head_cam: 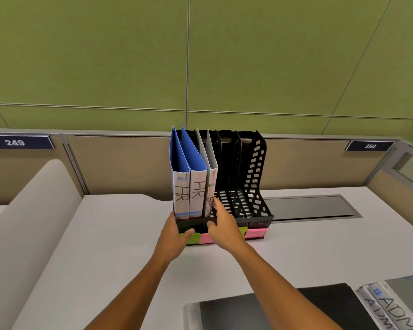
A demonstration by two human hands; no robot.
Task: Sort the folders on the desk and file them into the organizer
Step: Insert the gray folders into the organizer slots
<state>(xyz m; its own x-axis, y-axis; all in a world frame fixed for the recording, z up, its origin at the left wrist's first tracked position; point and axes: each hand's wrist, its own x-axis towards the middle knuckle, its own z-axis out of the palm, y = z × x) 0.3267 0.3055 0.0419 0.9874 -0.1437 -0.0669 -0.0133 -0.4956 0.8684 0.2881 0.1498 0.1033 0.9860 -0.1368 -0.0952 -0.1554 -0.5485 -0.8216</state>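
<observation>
The grey folder stands up tall in the rack, in a slot at the left side. Its long edge runs from front to back, and its spine faces the person. Two blue folders marked HR stand just left of it, close beside it. The slots on the right side of the rack have nothing in them.

The right hand is the nearer one to the grey folder. Its fingers reach up beside the bottom of the spine, and its thumb rests on the rack's front lip (I cannot tell if it really pinches the folder or only touches it). The folder lies straight ahead of that hand and a little up, so I think a small push forward would seat it.

The left hand holds the rack's front left corner, with the thumb curled on the front edge. Both arms are stretched out forward over the desk.

More folders wait near the person at the right: a black folder and some marked ADM. So I guess the sorting is not done.
</observation>
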